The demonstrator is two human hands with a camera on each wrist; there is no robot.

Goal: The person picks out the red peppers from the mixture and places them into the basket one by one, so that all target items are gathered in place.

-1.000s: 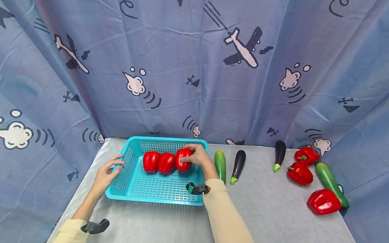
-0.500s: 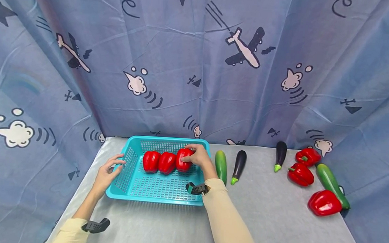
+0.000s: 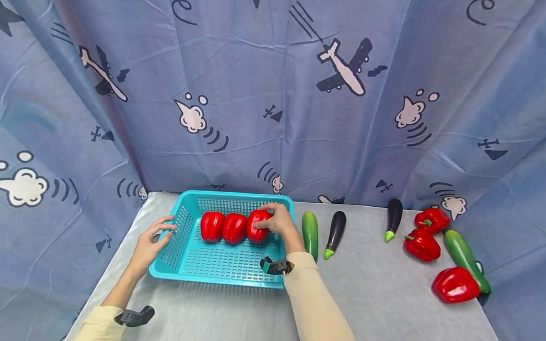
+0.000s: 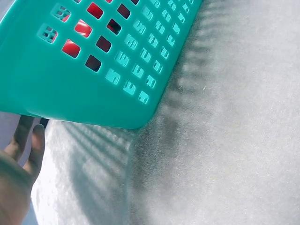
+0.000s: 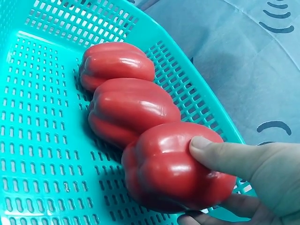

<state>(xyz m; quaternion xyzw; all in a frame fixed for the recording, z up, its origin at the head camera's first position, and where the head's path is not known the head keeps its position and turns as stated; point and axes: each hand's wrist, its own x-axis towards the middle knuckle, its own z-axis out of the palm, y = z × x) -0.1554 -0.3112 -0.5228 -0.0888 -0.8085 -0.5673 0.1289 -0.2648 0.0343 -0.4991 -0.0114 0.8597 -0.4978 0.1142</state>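
My right hand grips a red bell pepper, with the thumb on its upper side and other fingers low behind it. This pepper is at the right end of a row of three inside a turquoise plastic basket. Beside it lie the middle bell pepper and the left bell pepper. At the basket's left rim is my left hand, its fingers spread and relaxed, fingertips right at the rim. In the left wrist view, the basket's outer wall partly hides those fingers.
Right of the basket lie a cucumber and an eggplant. Farther right are another eggplant, three more bell peppers and a second cucumber. A blue patterned curtain hangs behind the grey table.
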